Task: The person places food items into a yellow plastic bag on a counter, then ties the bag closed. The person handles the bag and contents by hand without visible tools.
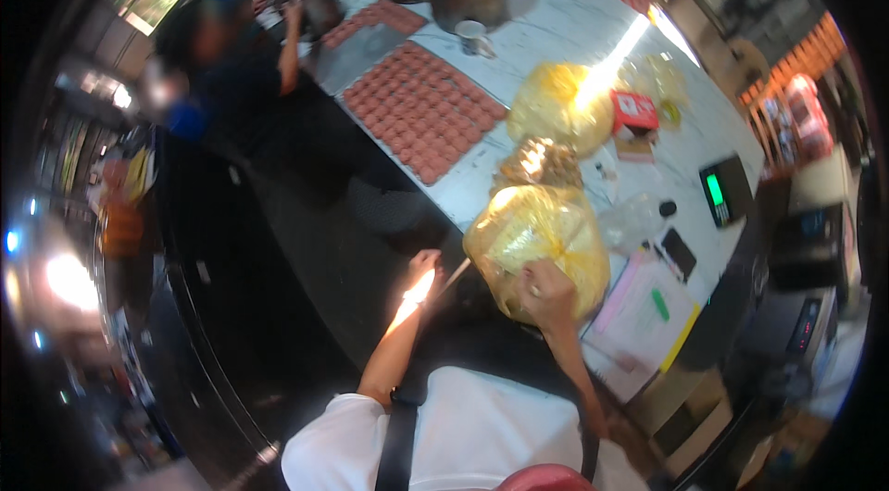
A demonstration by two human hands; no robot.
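Observation:
A full, knotted yellow plastic bag (546, 222) rests at the near edge of the table. My right hand (548, 289) is closed against its near side, with the fingers bent as if pinching the plastic. To the left of the bag and off the table edge, my left hand (424, 270) is held with curled fingers. A thin pale strip (456, 275) runs between that hand and the bag; whether the hand grips it is unclear. Right behind the near bag lies a clear bag of brown pieces (537, 162), then a second yellow bag (560, 107).
A tray of round pink meat portions (421, 107) lies on the marble-patterned table (542, 23). To the right are a clear bottle (635, 220), a phone (679, 254), a digital scale (726, 191), papers with a green marker (659, 304) and a red box (634, 111). A co-worker (227, 65) stands far left.

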